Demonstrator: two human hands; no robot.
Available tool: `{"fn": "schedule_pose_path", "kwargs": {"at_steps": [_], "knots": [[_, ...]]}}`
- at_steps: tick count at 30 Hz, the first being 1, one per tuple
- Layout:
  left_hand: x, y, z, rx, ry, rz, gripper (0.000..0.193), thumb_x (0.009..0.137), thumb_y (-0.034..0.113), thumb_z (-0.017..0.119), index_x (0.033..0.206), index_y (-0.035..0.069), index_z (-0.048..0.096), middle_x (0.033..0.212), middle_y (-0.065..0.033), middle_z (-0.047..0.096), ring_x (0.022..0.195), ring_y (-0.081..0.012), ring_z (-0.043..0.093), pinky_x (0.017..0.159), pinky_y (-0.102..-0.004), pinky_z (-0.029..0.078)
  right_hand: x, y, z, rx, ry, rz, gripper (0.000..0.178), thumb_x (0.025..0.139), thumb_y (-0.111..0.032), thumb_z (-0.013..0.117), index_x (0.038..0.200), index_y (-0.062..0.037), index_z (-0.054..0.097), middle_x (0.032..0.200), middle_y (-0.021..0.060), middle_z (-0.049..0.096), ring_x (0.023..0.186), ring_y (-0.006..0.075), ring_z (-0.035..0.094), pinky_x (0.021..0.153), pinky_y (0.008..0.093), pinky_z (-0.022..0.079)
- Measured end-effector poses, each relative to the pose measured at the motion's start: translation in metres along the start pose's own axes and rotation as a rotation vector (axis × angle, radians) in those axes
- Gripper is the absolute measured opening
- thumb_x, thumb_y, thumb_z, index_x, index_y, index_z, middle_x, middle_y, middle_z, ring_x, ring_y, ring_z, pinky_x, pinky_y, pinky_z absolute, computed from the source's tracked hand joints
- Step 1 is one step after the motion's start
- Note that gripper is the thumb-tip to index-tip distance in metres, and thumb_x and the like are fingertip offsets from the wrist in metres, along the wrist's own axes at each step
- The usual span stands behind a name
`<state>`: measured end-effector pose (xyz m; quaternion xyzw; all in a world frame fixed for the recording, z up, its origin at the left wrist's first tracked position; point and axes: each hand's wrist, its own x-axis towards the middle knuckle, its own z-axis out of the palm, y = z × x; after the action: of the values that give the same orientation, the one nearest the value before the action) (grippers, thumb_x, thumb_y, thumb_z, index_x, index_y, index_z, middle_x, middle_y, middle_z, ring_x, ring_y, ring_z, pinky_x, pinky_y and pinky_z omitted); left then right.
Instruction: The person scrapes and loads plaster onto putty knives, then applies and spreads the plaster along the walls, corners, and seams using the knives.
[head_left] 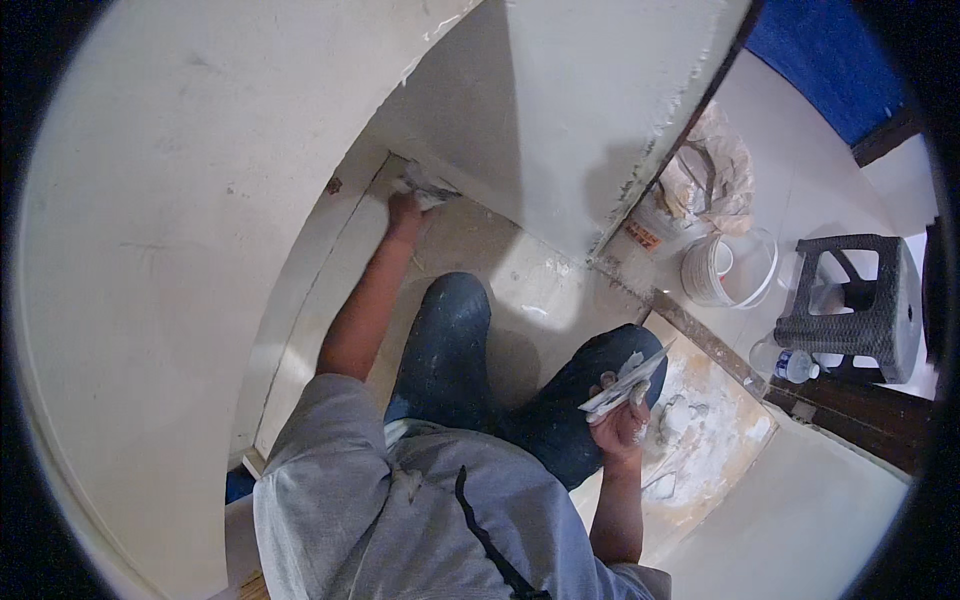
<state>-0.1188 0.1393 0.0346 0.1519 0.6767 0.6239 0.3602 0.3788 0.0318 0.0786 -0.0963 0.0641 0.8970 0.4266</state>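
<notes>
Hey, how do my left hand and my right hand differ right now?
Your left hand reaches far forward, to the foot of the white panel; your right hand is closer in, by your right knee.
Your right hand grips a flat tool with white smears; what your left hand holds is too blurred to tell.
Both forearms are bare below grey sleeves.

Orange lettering on pale sack; small blue label on clear bottle.

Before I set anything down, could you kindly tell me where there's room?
The floor between the left hand and left knee looks free. It's crowded around the bucket, bottle and stool; white material lies on the board.
</notes>
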Motion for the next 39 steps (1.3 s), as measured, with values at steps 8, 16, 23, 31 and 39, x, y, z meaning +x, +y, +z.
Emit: {"fn": "schedule_pose_path", "kwargs": {"at_steps": [8,16,23,31,39], "knots": [[0.067,-0.187,0.017,1.543,-0.327,0.207,0.062,0.083,0.044,0.062,0.124,0.002,0.047,0.127,-0.0186,0.051,0.116,-0.0369,0.049,0.099,-0.0461,0.036,0.0,0.01,0.017,-0.025,0.127,-0.022,0.037,0.096,-0.038,0.044,0.126,-0.0165,0.05,0.111,0.0172,0.055,0.091,0.0356,0.058,0.068,0.0468,0.058],[0.083,-0.223,0.041,1.516,-0.3,0.298,0.076,0.071,0.039,0.076,0.129,0.0,0.043,0.123,-0.0224,0.054,0.112,-0.0383,0.052,0.096,-0.0439,0.042,-0.003,0.013,0.012,-0.113,0.149,-0.058,0.036,0.097,-0.038,0.042,0.126,-0.0184,0.051,0.105,0.0161,0.054,0.086,0.0325,0.055,0.064,0.0427,0.057],[0.086,-0.211,0.035,1.39,-0.275,0.429,0.058,0.077,0.036,0.071,0.122,0.004,0.053,0.12,-0.0194,0.057,0.103,-0.0376,0.058,0.09,-0.0443,0.046,-0.007,0.005,-0.003,0.004,0.057,-0.001,0.044,0.093,-0.038,0.05,0.13,-0.0152,0.047,0.12,0.0174,0.055,0.106,0.036,0.056,0.083,0.0506,0.051],[0.025,-0.043,0.07,-0.31,-0.066,-0.176,0.026,0.091,0.024,0.054,0.11,0.007,0.055,0.104,-0.0112,0.061,0.093,-0.0313,0.061,0.078,-0.0483,0.054,0.0,-0.004,0.002,0.007,0.048,0.003,0.041,0.094,-0.033,0.049,0.131,-0.0155,0.046,0.118,0.019,0.057,0.107,0.0384,0.057,0.081,0.0498,0.055],[-0.069,0.118,0.058,-0.353,-0.331,0.067,0.03,0.091,0.015,0.047,0.118,0.003,0.049,0.116,-0.014,0.055,0.106,-0.0302,0.057,0.087,-0.0513,0.052,0.002,-0.011,0.006,-0.017,0.013,0.025,0.04,0.095,-0.035,0.047,0.13,-0.0159,0.046,0.117,0.0184,0.057,0.105,0.0388,0.059,0.08,0.0487,0.056]]}}
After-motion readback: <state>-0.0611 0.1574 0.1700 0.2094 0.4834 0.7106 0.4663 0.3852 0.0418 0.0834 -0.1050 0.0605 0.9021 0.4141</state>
